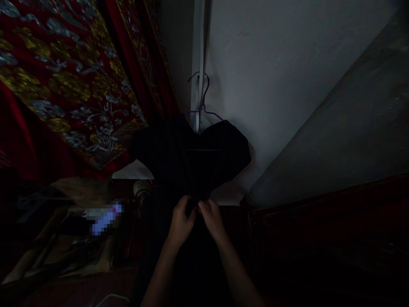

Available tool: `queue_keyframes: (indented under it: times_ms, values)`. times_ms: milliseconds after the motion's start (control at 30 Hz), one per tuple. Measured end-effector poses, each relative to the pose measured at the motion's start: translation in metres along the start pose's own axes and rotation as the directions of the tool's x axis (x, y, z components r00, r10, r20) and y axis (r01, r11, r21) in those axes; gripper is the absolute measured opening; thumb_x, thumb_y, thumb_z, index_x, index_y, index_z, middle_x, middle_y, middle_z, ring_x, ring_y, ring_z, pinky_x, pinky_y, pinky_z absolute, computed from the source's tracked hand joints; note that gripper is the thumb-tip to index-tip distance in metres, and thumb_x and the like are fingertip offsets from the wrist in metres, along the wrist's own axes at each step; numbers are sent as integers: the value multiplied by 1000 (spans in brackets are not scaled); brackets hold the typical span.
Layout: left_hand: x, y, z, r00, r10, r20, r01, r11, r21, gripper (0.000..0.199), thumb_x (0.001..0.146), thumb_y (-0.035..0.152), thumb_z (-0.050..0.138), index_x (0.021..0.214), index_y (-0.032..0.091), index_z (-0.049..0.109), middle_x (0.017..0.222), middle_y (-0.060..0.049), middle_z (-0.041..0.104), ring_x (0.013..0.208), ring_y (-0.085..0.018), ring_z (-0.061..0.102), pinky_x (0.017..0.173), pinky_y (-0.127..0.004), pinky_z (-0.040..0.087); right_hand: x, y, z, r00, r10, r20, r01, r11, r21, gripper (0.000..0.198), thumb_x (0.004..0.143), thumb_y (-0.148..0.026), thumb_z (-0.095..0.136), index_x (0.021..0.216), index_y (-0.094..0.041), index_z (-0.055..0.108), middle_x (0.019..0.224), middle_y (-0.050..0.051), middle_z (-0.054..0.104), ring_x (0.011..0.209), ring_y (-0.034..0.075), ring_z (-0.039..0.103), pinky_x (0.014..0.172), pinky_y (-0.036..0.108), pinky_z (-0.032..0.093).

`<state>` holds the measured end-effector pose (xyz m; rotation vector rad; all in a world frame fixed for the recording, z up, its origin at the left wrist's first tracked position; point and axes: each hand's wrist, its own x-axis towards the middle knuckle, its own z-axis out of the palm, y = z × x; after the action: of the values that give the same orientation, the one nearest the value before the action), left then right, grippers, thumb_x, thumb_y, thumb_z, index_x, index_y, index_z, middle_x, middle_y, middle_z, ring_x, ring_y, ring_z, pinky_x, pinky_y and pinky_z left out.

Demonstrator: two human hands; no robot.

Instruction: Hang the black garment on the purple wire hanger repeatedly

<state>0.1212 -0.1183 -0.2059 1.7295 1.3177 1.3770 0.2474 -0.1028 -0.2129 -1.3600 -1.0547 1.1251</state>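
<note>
A dark short-sleeved garment (233,149) hangs on a thin purple wire hanger (213,113), whose hook curves up against a pale vertical strip on the wall. At the front of the garment, below its V-shaped neckline, my left hand (184,217) and my right hand (210,216) are close together. The fingers of both are closed in a pinch on the dark cloth. Whether a button or other fastener lies between the fingertips is too dark to see. Below my hands the garment's lower part merges with the shadow.
A red cloth (76,85) embroidered in gold and silver hangs at the upper left. Below it are a wooden frame (105,260) and a blurred-out bluish object (107,218). A white cable (113,295) lies on the floor. Dark reddish furniture (319,230) stands right, against the grey wall (262,64).
</note>
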Motion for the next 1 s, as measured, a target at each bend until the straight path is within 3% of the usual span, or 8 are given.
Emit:
queue_keyframes:
  times_ms: [100,300,500,633,733,867,1000]
  values:
    - [-1,4,13,999,-32,26,33,999,-34,16,88,15,55,99,19,66,96,-6,72,92,-21,70,85,-33,54,-9,-11,-6,999,-46,21,46,999,12,34,77,-53,61,64,-22,50,59,-3,48,60,14,47,60,27,40]
    - [-2,8,14,997,-79,-8,78,996,-50,16,88,20,60,98,19,73,96,-7,77,92,-23,73,84,-34,55,-19,-10,-15,968,-130,213,127,991,27,43,92,-58,53,70,-21,51,59,-5,41,56,12,41,55,26,34]
    - [-3,16,15,998,-48,35,51,995,-90,19,91,19,57,95,20,76,91,-7,76,87,-22,72,80,-32,55,-16,-10,-16,984,-163,76,165,986,-12,39,88,-57,60,74,-22,52,65,-3,49,62,14,48,58,26,40]
    - [-4,15,16,999,-44,24,46,996,-71,17,90,19,58,94,19,75,90,-7,75,86,-21,72,79,-31,54,-14,-16,-23,979,-169,114,177,983,-58,37,88,-54,59,72,-22,55,61,-3,48,59,14,48,57,26,38]
    - [-6,13,19,999,-45,-5,44,997,-69,16,88,16,58,91,19,73,87,-6,74,84,-21,71,78,-30,53,-14,-20,-30,976,-106,193,109,994,-8,36,84,-53,62,69,-21,58,55,-4,49,53,13,47,54,26,36]
    - [-9,18,25,998,-56,-16,55,997,-60,16,90,16,54,91,19,70,87,-5,72,83,-21,69,78,-31,51,-8,-34,-36,971,60,233,-84,992,94,36,74,-53,67,71,-17,67,48,-2,54,43,11,45,45,24,32]
    - [-8,25,28,997,-78,1,78,997,-27,13,93,19,53,89,20,65,84,-4,70,80,-20,68,76,-30,50,19,-79,-36,975,84,208,-117,981,152,35,66,-50,74,66,-15,69,44,-1,55,38,9,43,40,21,27]
